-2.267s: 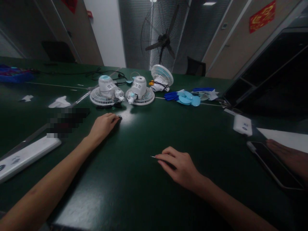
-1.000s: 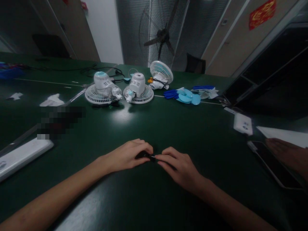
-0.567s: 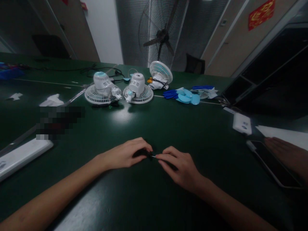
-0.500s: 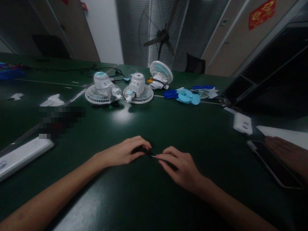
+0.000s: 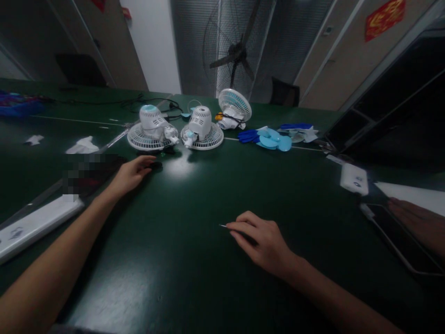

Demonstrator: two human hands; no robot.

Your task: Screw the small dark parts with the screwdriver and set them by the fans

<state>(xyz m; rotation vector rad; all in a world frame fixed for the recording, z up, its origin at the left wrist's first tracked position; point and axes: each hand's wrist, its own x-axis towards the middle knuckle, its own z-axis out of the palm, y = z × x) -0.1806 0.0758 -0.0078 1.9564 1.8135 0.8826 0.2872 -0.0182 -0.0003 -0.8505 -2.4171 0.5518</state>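
My left hand point(image 5: 132, 174) reaches out toward the far left, its thumb and fingers bent around a small black piece point(image 5: 157, 165) whose exact kind I cannot make out. Just behind it, a white fan head point(image 5: 153, 127) lies face down on its grille. Close to the middle of the dark green table point(image 5: 187, 260), my right hand point(image 5: 262, 239) rests with thumb and fingertips pinched together. From that pinch a thin, shiny metal tip point(image 5: 223, 226) sticks out to the left; the remainder is hidden in the hand.
More fan heads point(image 5: 201, 127) stand at the back, beside light blue fan blades point(image 5: 273, 139) and blue gloves point(image 5: 248, 136). A long white box point(image 5: 38, 227) lies left. At right are a white device point(image 5: 353, 178), a dark tablet point(image 5: 399, 236) and another person's hand point(image 5: 413, 218).
My left hand came in to the metal tip with the black piece, then swung away to the far left with it. My right hand has stayed in place, still pinching.
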